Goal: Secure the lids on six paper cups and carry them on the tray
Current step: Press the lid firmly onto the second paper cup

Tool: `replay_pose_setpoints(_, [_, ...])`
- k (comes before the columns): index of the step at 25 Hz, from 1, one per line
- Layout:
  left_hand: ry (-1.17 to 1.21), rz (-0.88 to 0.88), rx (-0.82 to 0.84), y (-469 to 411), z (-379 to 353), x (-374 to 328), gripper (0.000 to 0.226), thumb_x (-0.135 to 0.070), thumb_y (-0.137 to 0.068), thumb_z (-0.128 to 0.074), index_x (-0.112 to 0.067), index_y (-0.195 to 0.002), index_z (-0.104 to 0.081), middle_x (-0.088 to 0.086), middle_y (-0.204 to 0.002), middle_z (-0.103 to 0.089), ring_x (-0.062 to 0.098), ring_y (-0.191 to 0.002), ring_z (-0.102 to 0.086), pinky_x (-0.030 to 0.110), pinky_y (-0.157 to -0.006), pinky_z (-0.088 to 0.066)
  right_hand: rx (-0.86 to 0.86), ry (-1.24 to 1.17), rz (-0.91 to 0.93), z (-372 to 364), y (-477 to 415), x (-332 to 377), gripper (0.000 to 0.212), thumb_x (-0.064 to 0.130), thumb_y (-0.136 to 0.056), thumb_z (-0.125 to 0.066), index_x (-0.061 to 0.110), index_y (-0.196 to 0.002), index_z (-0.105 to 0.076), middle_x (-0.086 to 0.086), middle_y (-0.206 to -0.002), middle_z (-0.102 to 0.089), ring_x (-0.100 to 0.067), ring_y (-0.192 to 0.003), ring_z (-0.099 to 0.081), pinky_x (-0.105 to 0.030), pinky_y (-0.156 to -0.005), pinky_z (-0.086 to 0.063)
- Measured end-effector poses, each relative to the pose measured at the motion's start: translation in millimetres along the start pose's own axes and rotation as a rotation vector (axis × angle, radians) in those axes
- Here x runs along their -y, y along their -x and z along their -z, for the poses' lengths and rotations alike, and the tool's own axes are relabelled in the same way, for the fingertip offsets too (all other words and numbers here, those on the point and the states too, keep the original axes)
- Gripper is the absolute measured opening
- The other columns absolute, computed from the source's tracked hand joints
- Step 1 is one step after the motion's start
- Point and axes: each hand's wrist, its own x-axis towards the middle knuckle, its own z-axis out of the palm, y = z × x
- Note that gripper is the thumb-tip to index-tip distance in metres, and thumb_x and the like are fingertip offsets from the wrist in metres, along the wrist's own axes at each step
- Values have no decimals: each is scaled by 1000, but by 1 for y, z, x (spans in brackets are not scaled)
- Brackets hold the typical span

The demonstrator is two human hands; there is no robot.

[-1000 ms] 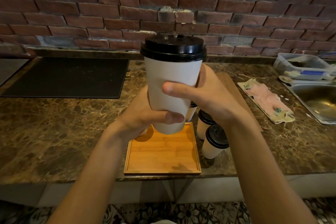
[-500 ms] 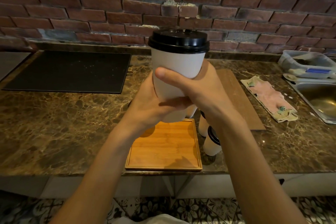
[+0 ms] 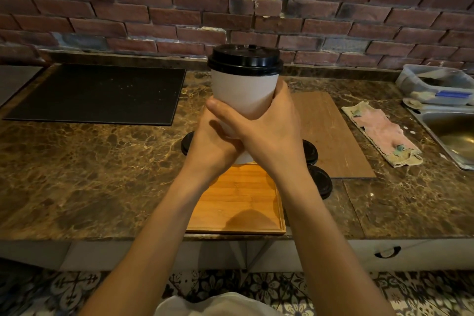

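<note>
White paper cup [image 3: 245,96] with black plastic lid [image 3: 245,59]: upright, lifted clear of surface, above far edge of square orange wooden tray [image 3: 238,208]. Lid sits on cup rim.
Left hand [image 3: 211,147]: fingers curled round lower cup body.
Right hand [image 3: 273,136]: wrapped round cup, overlapping left hand, thumb across cup front.
Tray: flat on brown marble counter [image 3: 89,174].
Other black-lidded cups [image 3: 320,182]: on counter near tray, partly hidden by arms.

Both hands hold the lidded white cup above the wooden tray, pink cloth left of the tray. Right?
No. The pink cloth lies right of the wooden tray, beside the sink, as the head view shows. The rest stands: left hand and right hand both hold the lidded white cup above the tray.
</note>
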Motion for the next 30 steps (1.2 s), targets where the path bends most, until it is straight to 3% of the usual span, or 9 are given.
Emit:
replay_pose_setpoints(4, [15,8,129,2,5,-2,43,3,-77,-70,-16,-112,-55,-16,-93,-66,-7,-91,-63,7,-68,-49,60,-174,-62,5,-4,-2,97,49,-56,-88,22,-136,-40,3,-122,-56,-13,-113,-58,-39,-84,-59])
replay_pose_setpoints(10, [82,22,189,2,8,-7,50,3,-72,-74,-12,-115,-53,-8,-99,-64,-2,-90,-65,12,-70,-51,63,-198,-54,9,-4,1,88,44,-57,-90,21,-131,-46,4,-115,-61,-8,-103,-62,-32,-77,-61])
replay_pose_setpoints(13, [131,34,234,0,13,-9,54,-9,-66,-79,-18,-112,-54,-6,-101,-65,8,-97,-65,22,-77,-54,82,-200,-42,13,-5,3,85,42,-60,-89,21,-131,-46,5,-115,-61,-8,-103,-62,-32,-79,-60])
replay_pose_setpoints(19, [181,78,386,-7,24,-12,59,-27,-60,-78,-18,-114,-55,0,-103,-66,17,-99,-64,27,-78,-55,239,-273,-32,27,-9,9,73,36,-68,-83,16,-130,-51,-3,-113,-64,-14,-102,-65,-34,-80,-60])
replay_pose_setpoints(21, [227,91,472,-9,30,-13,58,-29,-60,-79,-21,-112,-56,-8,-100,-67,15,-100,-64,26,-79,-54,330,-300,-22,33,-12,11,69,33,-70,-79,13,-130,-52,-8,-114,-65,-18,-103,-66,-34,-81,-60])
replay_pose_setpoints(24, [305,135,542,-9,33,-15,74,-42,-52,-87,-23,-115,-53,-11,-100,-68,14,-101,-64,23,-77,-53,444,-354,-11,40,-15,11,59,26,-74,-74,12,-127,-54,-11,-112,-66,-21,-101,-68,-32,-80,-59])
replay_pose_setpoints(30, [329,88,567,-7,35,-15,63,-44,-59,-83,-24,-113,-58,-10,-104,-67,15,-103,-63,24,-80,-52,517,-348,-44,50,-17,4,56,29,-71,-73,18,-123,-54,-5,-112,-66,-19,-103,-67,-31,-82,-55])
